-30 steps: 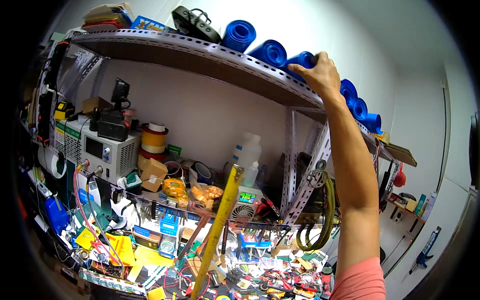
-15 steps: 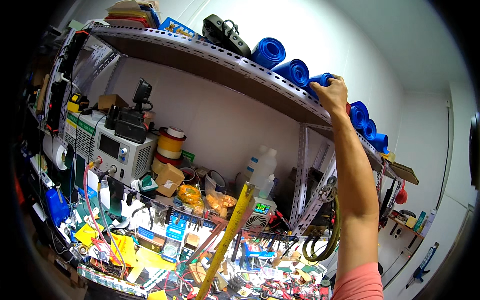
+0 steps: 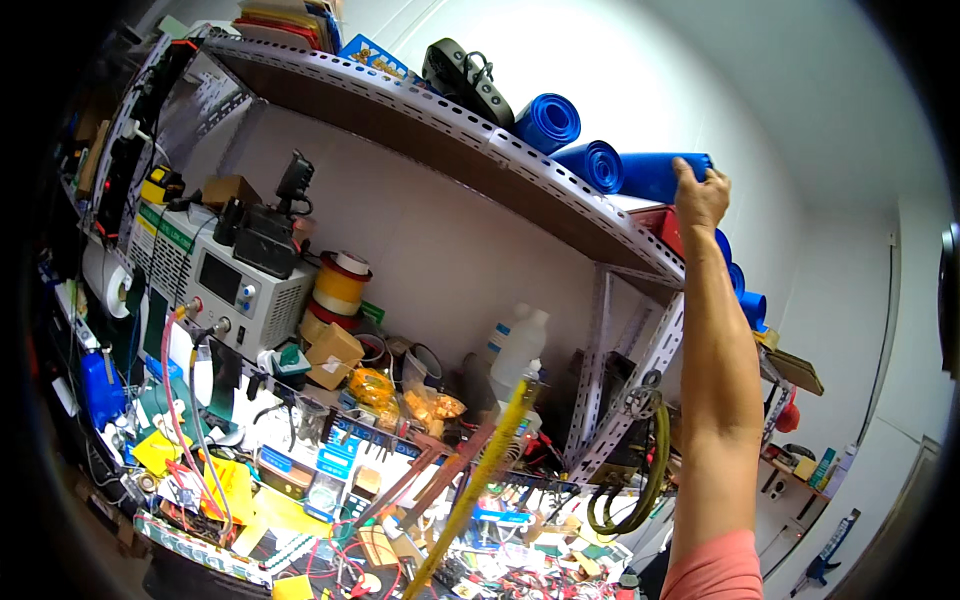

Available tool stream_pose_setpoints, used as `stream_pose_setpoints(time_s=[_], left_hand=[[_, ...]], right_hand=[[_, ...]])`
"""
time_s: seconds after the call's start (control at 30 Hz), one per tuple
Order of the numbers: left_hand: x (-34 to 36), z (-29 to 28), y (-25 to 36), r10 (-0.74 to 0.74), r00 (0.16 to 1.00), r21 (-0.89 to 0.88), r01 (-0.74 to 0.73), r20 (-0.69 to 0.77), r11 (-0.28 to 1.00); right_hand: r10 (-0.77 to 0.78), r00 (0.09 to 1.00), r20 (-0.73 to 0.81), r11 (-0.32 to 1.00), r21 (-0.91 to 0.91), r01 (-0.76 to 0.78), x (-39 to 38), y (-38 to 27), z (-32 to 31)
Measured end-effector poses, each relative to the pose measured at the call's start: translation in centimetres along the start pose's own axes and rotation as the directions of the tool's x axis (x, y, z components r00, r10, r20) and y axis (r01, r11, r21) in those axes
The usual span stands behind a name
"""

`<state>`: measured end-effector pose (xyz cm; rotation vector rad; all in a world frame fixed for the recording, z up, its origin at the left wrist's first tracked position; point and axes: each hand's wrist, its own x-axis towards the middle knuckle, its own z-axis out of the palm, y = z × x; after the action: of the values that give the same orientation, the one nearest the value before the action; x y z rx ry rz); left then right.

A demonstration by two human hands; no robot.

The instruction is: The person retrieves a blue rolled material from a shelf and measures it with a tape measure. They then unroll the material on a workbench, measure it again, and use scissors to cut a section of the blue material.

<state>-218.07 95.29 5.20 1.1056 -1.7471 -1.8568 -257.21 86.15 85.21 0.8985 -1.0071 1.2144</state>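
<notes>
My right hand [image 3: 703,192] grips a blue roll [image 3: 650,178] at the upper right, on the perforated metal shelf [image 3: 420,112]; the roll now shows its long side. A red object [image 3: 656,226] sits just beneath it. Two more blue rolls [image 3: 548,125] [image 3: 597,167] lie to its left, and others [image 3: 748,310] are partly hidden behind my forearm. A yellow measuring strip [image 3: 475,480] runs diagonally up from the lower edge, blurred near its top; what holds its lower end is out of frame. My left hand is not in view.
Below lies a bench [image 3: 300,525] crowded with papers, wires and tools, with a grey instrument [image 3: 255,300], spools [image 3: 338,290] and plastic bottles [image 3: 520,350]. A coiled hose [image 3: 645,480] hangs from the shelf upright. Folders [image 3: 285,25] and a black case [image 3: 465,80] share the top shelf.
My right hand has moved right and lower in the picture, swinging the gripped roll round side-on and uncovering more of the red object. The whole view has tilted, shifting the shelf's left part upward.
</notes>
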Motion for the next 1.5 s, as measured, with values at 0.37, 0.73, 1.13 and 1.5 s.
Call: stream_pose_setpoints(time_s=[0.37, 0.73, 1.13, 1.5], left_hand=[[-2.6, -1.5, 4.0, 0.090, 0.983, 0.259, -0.130, 0.160, 0.957], [-1.0, -1.4, 4.1, 0.108, 0.991, 0.133, -0.117, 0.076, 0.984], [-5.3, -0.9, -3.5, 0.365, 0.925, 0.209, -0.338, -0.107, 0.918], [-2.2, -4.2, -4.1, 0.098, 0.985, -0.036, -0.104, -0.139, 0.994]], right_hand=[[0.178, 0.981, -0.072, 0.806, 0.582, -0.104, 3.9, 1.5, -13.0], [-0.232, 0.956, -0.177, 0.966, 0.073, 0.248, 3.4, -0.1, -11.9], [-0.141, 0.983, 0.118, 0.975, -0.157, 0.159, -6.7, -1.3, -0.1], [-0.415, 0.902, 0.115, 0.902, 0.178, 0.393, -8.1, -10.2, 2.2]])
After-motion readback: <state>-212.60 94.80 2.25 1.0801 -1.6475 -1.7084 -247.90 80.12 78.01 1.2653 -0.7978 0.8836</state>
